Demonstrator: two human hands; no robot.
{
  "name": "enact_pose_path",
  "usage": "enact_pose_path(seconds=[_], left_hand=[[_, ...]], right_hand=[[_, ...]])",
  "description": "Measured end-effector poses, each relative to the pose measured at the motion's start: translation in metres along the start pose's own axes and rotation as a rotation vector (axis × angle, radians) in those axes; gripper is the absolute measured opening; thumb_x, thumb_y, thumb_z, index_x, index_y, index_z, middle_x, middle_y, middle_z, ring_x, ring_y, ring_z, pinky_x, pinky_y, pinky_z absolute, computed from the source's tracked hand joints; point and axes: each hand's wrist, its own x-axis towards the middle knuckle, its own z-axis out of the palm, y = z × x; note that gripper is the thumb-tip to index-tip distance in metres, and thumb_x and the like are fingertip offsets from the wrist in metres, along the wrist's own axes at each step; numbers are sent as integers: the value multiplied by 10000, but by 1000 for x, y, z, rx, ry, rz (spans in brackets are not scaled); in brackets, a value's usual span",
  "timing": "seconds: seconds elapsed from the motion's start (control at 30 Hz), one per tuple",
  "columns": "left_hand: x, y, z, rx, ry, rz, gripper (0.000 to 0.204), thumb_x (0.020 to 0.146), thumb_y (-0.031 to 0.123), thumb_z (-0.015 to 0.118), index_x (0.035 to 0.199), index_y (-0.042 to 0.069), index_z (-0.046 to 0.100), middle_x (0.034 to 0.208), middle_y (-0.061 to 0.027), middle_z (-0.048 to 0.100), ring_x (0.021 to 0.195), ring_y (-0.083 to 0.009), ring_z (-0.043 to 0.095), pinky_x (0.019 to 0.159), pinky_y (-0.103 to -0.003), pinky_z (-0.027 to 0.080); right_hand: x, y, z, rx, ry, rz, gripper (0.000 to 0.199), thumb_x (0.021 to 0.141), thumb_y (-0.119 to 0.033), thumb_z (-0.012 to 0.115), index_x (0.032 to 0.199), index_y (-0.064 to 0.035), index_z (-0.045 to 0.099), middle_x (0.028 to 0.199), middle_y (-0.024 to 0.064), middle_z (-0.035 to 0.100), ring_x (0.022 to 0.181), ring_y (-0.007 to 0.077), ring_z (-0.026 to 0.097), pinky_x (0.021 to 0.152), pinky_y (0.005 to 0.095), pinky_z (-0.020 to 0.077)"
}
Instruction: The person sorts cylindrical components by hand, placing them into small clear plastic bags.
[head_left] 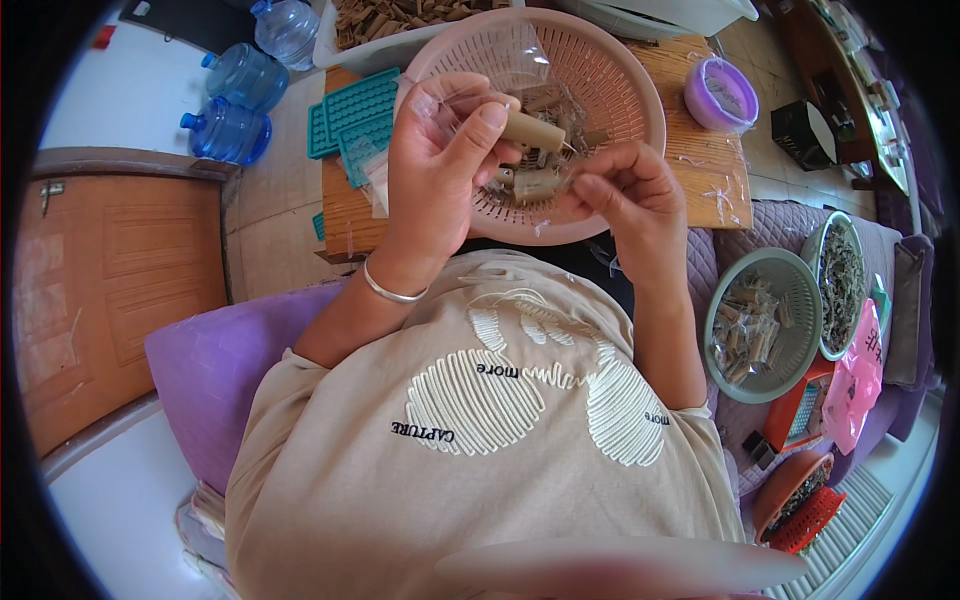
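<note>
Your left hand (pixel 435 150) is pinching a short tan roll (pixel 532 130) between thumb and fingers, holding it above the pink basket (pixel 620 90) together with a clear plastic sleeve (pixel 500 60) that is rising over your fingers. That sleeve is looking flimsy; I judge it could be slipping off or folding shut while you are working, because only your fingertips are keeping it open. The roll is pointing to the right, toward your other hand, so a loose pinch could be letting it drop among the rolls lying in the basket.

Your right hand (pixel 630 195) is closing its fingers on a second tan piece (pixel 535 185), just below the first roll and nearly touching it. Both hands are hovering close together over the near rim of the basket, which is sitting on the wooden desk (pixel 700 170). Further right, a green basket (pixel 765 325) is holding more bagged rolls, well apart from your hands.
</note>
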Motion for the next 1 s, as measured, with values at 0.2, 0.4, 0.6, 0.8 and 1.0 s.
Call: enact_pose_path(seconds=[0.2,0.4,0.6,0.8,1.0], left_hand=[[-3,-4,0,164,-56,-64,317,917,85,657,1167,10,479,1019,-106,639,811,-112,619,672,-223,552],[2,-3,2,137,-33,53,330,914,59,653,1182,13,466,1025,-108,632,839,-110,616,691,-228,560],[-3,-11,5,203,-125,-56,317,915,81,656,1186,39,496,1029,-91,650,815,-102,638,636,-197,546],[-1,-11,9,153,-50,-113,313,925,109,655,1186,40,498,1025,-79,640,781,-103,640,598,-183,515],[-9,-21,10,71,-38,-218,364,948,194,640,1196,-2,459,987,-83,613,712,-91,620,583,-176,494]], right_hand=[[7,-9,5,239,188,-98,112,878,29,656,966,13,588,866,84,669,725,123,660,651,223,532],[2,-9,-3,-164,-78,-108,100,873,42,651,966,24,616,870,54,649,757,102,626,663,212,499],[6,-6,5,161,47,-216,146,875,44,655,1016,27,622,905,49,649,789,86,601,696,203,482],[0,4,16,-246,163,-381,136,878,60,646,1010,26,644,897,35,624,839,76,583,711,199,461],[0,4,25,-391,279,-460,171,825,42,690,990,10,663,889,79,644,786,143,618,695,245,485]])
